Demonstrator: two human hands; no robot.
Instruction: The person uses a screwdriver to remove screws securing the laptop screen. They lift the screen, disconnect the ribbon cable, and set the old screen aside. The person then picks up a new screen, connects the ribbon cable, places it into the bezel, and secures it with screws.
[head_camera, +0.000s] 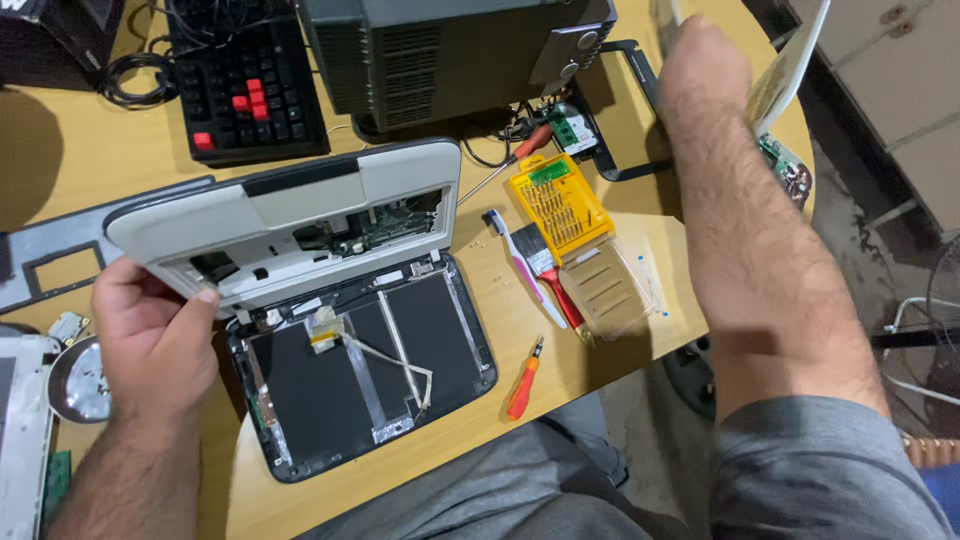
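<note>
From the head camera, looking down, the person's left hand (150, 345) is low on the left, its arm coming up from the bottom edge. The fingers are curled shut around the near left corner of a grey laptop half (290, 225), thumb on top, and that half is tipped up on its edge. Green and silver parts show through a hole in it. Just under it lies the other laptop half (370, 375), flat on the wooden counter (560, 370), black inside with silver tape strips and a thin flat cable across it. The right arm stretches far up and away, bare to the grey sleeve at the bottom right. The right hand (705, 70) is up near the top edge, turned with its back to us. It is closed on a thin white panel (790, 60) that sticks up to the right. In the middle of the counter there is a yellow case of screwdriver bits (555, 205) with its clear lid (610, 290) open beside it. A paintbrush (545, 270) and a toothbrush (520, 265) lie just left of the case. A small orange screwdriver (523, 385) lies near the front edge. A black keyboard with red keys (245, 85) sits at the top left, and a big dark box (450, 55) stands next to it.
</note>
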